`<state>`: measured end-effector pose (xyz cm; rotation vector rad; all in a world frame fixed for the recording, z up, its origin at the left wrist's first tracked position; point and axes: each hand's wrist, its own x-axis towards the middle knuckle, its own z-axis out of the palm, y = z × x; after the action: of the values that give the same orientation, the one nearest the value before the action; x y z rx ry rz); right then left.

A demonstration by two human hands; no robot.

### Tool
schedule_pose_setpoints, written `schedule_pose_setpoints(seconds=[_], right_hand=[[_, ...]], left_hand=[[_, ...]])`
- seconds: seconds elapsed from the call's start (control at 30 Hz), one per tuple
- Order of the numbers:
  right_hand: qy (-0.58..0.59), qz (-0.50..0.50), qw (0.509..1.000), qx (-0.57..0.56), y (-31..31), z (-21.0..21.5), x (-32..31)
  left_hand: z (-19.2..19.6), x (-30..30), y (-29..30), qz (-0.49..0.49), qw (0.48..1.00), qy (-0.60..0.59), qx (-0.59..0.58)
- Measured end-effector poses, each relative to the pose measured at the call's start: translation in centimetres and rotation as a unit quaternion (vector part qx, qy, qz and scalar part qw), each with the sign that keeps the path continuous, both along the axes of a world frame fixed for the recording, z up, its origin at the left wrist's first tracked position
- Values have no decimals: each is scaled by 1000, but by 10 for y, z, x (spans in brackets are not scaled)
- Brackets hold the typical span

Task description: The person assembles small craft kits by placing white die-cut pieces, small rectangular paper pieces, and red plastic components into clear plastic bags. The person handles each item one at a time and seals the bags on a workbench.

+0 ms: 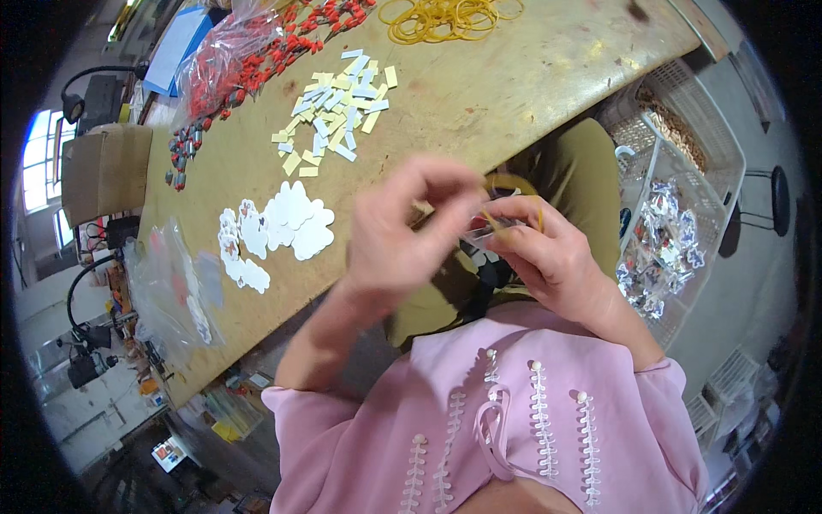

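My right hand [556,257] is closed, thumb against fingers, on a small clear piece with dark and red parts [479,231]. A yellow rubber band [514,182] loops near its fingertips and seems to stretch over them. Just left of it, my left hand [407,231] is smeared by motion, its fingers bent toward the piece. Whether those fingers hold anything does not show. Both hands are above my lap at the table's near edge. Closest to my left hand on the table lie white flower-shaped cutouts [308,227].
On the wooden table [462,103] lie a heap of yellow and white rectangles [334,107], red-tipped small parts [223,86], yellow rubber bands [437,21] and clear plastic bags [171,287]. At my right stands a divided white crate [651,158] with many small pieces. A cardboard box [103,171] sits far left.
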<state>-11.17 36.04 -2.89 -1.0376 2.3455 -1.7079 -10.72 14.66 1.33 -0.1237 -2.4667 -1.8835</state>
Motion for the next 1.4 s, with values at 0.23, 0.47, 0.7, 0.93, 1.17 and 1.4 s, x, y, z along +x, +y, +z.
schedule_pose_setpoints(seconds=[0.23,0.47,0.7,0.93,1.17,1.4], right_hand=[[3,37,999,18,-5,5,3],[-28,59,997,38,-6,1,11],[18,127,991,45,-21,-2,22],[27,76,996,45,-10,12,10],[-3,43,999,12,-14,13,7],[-149,17,988,-25,-11,9,4]], left_hand=[[-13,36,-7,-25,887,278,-367],[-3,45,-24,-125,892,196,-388],[-6,55,-27,-224,850,57,-473],[10,56,-38,-83,979,23,-185],[-20,65,-25,-14,995,24,-95],[-35,76,-17,77,992,-73,66]])
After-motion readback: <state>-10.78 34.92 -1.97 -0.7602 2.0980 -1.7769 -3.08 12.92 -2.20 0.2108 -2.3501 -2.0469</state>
